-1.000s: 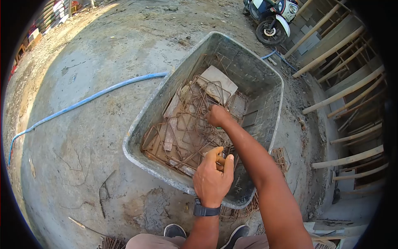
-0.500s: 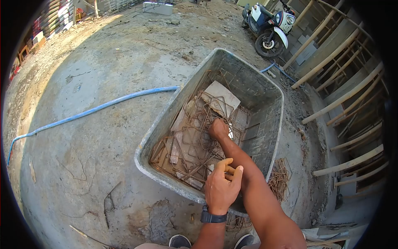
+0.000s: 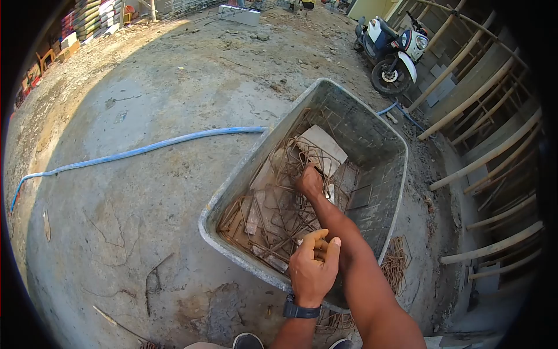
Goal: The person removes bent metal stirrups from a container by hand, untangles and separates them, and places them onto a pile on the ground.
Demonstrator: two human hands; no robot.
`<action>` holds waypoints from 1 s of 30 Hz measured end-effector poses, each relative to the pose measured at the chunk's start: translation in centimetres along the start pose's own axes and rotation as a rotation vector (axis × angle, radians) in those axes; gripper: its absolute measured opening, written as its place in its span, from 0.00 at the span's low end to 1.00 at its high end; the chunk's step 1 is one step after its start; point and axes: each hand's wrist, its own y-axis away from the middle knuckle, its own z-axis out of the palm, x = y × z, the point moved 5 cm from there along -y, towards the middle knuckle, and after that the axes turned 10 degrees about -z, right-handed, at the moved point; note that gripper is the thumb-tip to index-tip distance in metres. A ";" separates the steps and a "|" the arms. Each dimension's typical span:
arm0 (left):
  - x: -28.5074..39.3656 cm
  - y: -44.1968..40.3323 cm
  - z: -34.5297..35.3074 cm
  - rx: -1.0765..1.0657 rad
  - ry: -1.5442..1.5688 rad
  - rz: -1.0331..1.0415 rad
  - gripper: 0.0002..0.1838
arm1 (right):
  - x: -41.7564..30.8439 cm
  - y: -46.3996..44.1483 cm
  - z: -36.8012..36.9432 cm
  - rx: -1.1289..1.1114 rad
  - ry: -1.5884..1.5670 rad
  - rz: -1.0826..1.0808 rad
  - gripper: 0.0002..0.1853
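Observation:
A big grey rectangular tub (image 3: 232, 174) stands on the concrete, its inside littered with rusty bent rebar stirrups (image 3: 273, 200). My right hand (image 3: 310, 180) reaches deep into it, fingers curled closed around a rod among the tangled stirrups; the fingertips are partly hidden. Just beyond that hand lies a pale flat slab (image 3: 322, 148). My left hand (image 3: 314, 264), with a dark watch on the wrist, hovers over the tub's near rim beside my right forearm. Its fingers are loosely bent and apart, with nothing in them.
More rusty stirrups (image 3: 396, 264) lie on the ground right of the tub. A blue hose (image 3: 145, 148) runs up to the tub's left side. Bamboo poles (image 3: 482, 168) line the right, and a parked scooter (image 3: 395, 55) stands behind. My shoes are at the bottom edge.
The view has shifted, so the tub and scooter sit slightly lower and further right. My right hand remains among the stirrups, now closer to the slab; my left hand keeps its loose pose.

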 end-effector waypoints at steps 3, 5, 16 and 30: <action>0.5 0.1 -0.2 0.002 0.004 0.000 0.16 | 0.6 -0.3 -3.8 -0.062 -0.116 -0.056 0.22; 0.1 0.1 -0.2 0.018 0.014 -0.001 0.16 | 1.2 -0.1 -6.6 -0.178 -0.277 -0.002 0.16; -1.2 1.1 0.9 -0.071 0.352 -0.056 0.19 | -5.0 17.6 -37.2 0.003 -1.022 0.010 0.14; -3.7 19.1 19.6 -1.029 0.813 -0.527 0.29 | 7.5 40.6 -40.9 0.209 -1.275 0.298 0.12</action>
